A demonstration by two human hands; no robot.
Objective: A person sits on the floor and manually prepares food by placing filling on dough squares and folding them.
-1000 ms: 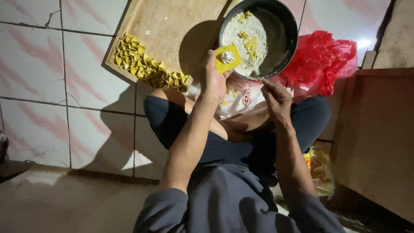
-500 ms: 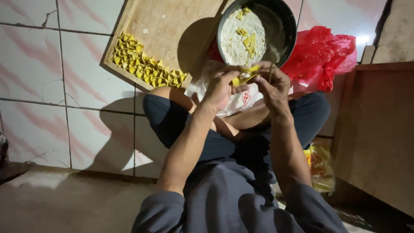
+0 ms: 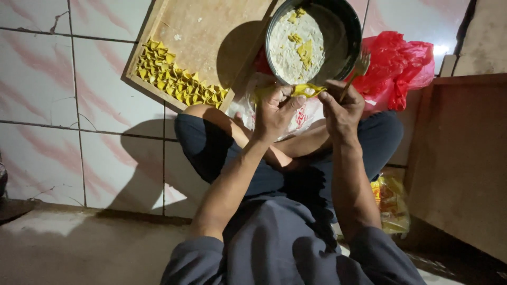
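Both hands meet over the lap, just below the dark bowl (image 3: 338, 50) of pale filling. The left hand (image 3: 274, 113) and right hand (image 3: 340, 108) pinch a yellow wrapper (image 3: 308, 90) between their fingertips; the right also grips a fork (image 3: 355, 71). Press the edges evenly so no filling squeezes out. The wrapper looks thin, soft and folded, like the finished ones along the wooden board's (image 3: 211, 37) lower edge.
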